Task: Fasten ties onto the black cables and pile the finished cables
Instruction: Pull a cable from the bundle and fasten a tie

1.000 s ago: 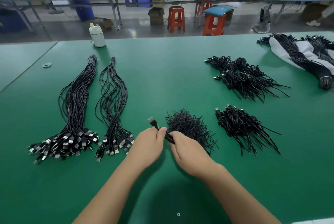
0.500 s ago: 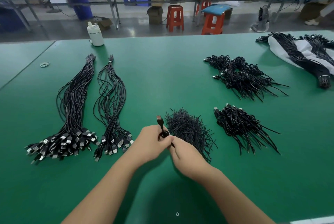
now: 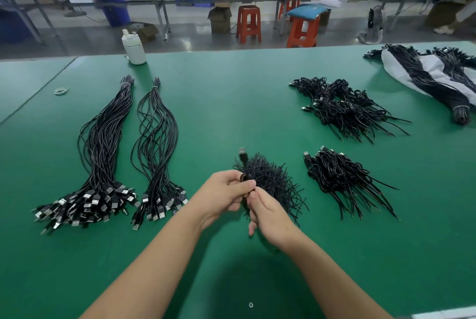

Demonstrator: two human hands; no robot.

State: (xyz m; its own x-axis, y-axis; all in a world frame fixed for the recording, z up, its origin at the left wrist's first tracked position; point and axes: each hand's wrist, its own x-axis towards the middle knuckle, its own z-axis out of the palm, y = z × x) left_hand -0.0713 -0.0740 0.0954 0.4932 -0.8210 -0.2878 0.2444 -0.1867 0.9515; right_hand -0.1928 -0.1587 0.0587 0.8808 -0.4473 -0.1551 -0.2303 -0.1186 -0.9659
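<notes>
Left hand: I see my left hand [image 3: 226, 193] curled round a coiled black cable [image 3: 244, 179], thumb on top, its USB plug [image 3: 242, 153] sticking up past the fingers.
Right hand: my right hand [image 3: 268, 213] pinches the same coil from below; I take it a tie is going round it, though the tie itself is too small to make out.
Cable position: held just above the green desk [image 3: 231, 102], in front of the heap of loose ties [image 3: 270, 179].
Handling: I judge the cable light and limp, springy enough to uncoil if the grip slackens; best held across the middle of the coil, not by the plug.
Ties: thin and wiry, likely to snag one another in the heap.
Untied stock: two long bundles [image 3: 103, 154] lie well to the left, plugs toward me.
Finished piles: one near pile [image 3: 340, 179] just right of the ties, another [image 3: 345, 107] farther back.
Containers: a white bottle [image 3: 134, 48] at the far edge, contents hidden; a white bag [image 3: 432, 69] at far right holds more cables.
</notes>
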